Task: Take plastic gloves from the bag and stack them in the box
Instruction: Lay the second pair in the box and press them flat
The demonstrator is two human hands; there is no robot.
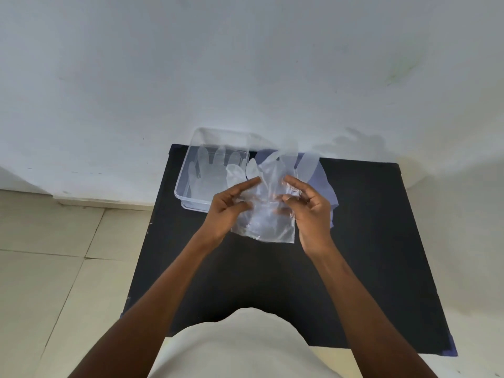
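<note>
A clear plastic glove (268, 208) hangs flat between my two hands above the black table (368, 241), its fingers pointing away from me. My left hand (229, 207) pinches its left edge and my right hand (308, 207) pinches its right edge. A clear plastic box (191, 170) sits at the table's far left corner with a clear glove (210, 170) lying flat inside. Behind my right hand lies a bluish bag (320, 175) with glove fingers sticking out of its far end.
The table stands against a white wall (245, 64). Pale floor tiles (54, 255) lie to the left. My light shirt (240, 347) fills the bottom of the view.
</note>
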